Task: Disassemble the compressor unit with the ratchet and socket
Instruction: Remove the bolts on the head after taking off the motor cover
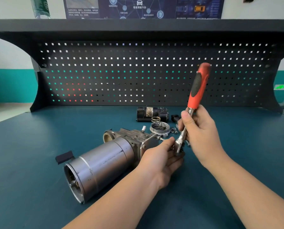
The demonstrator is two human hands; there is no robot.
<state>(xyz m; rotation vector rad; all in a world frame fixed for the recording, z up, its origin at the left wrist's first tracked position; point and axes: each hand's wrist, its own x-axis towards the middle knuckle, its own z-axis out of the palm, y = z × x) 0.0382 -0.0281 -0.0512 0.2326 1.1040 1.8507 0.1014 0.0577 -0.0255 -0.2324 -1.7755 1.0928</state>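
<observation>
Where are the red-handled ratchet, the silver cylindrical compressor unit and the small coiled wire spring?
Red-handled ratchet point(197, 90): head view, on the handle grip.
Silver cylindrical compressor unit point(101, 164): head view, on the cylinder wall.
Coiled wire spring point(155, 119): head view, on its coils.

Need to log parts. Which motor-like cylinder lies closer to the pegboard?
The small black motor, lying just before the pegboard; the big silver compressor unit lies nearer the camera.

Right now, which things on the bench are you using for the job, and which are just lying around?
In use:
silver cylindrical compressor unit
red-handled chrome ratchet
left hand
right hand

Lying about:
black motor part
round metal cover
small coil spring
clear plastic bottle
</observation>
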